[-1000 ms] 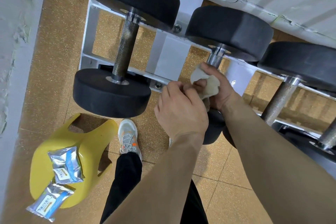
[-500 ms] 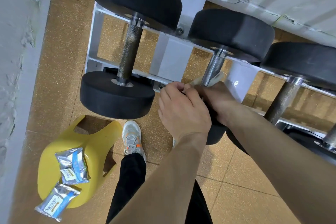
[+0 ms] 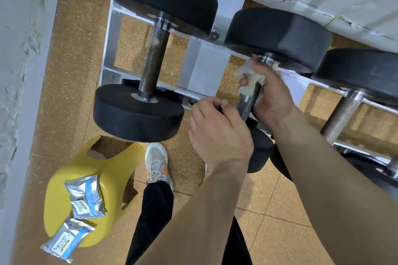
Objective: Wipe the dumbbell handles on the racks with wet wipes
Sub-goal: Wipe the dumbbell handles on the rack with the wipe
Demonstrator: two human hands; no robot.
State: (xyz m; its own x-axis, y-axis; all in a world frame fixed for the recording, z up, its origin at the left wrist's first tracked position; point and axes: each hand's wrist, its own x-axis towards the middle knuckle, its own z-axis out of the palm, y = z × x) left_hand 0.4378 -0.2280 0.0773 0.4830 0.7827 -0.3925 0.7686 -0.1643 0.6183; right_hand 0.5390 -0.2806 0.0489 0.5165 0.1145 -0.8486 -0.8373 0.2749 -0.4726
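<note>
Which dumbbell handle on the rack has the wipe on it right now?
The middle handle: the right hand grips a wet wipe around it. The left handle and right handle beside it are bare, untouched.

right hand [image 3: 271, 94] curled tight round the wipe [image 3: 253, 79]; left hand [image 3: 217, 131] just beside it, fingers [image 3: 206, 106] curled; both forearms stretched forward

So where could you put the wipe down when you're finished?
The yellow stool is bare beyond the two wipe packets, toward the rack. The floor is free between the wall and the rack's left end. It's crowded at the middle handle, where the right hand holds the wipe and the left hand sits close.
</note>
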